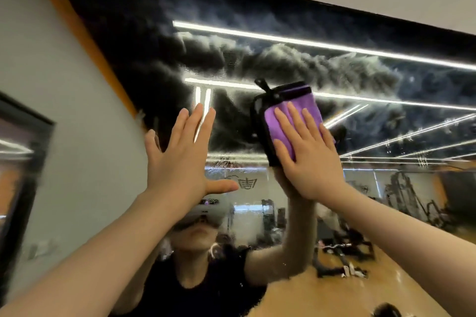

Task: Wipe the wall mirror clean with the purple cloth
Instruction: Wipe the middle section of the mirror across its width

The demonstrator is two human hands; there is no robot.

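A: Entry, head view. Where is the purple cloth (293, 121)?

B: Flat on the wall mirror (283, 59), high up, nearer the mirror's top edge than its bottom and right of its left edge. My right hand (309, 159) presses it there. No closed grip: fingers straight and spread, palm on the fabric, fingertips on the purple face. A dark border shows along the cloth's left and top sides, with a small dark loop sticking up at the top.

A: Left hand?

B: My left hand (180, 159) is open too, fingers straight and close together, thumb out to the right. It holds nothing. It is raised before the glass just left of the cloth, apart from it. Whether the palm touches the glass, I cannot tell.

A: Glass condition?

B: Whitish, cloudy smears across the upper mirror, around and above the cloth. Lower down the reflection reads sharper: my arms, a wooden floor, exercise machines.

A: Surroundings?

B: A grey wall (51, 85) meets the mirror's left edge.
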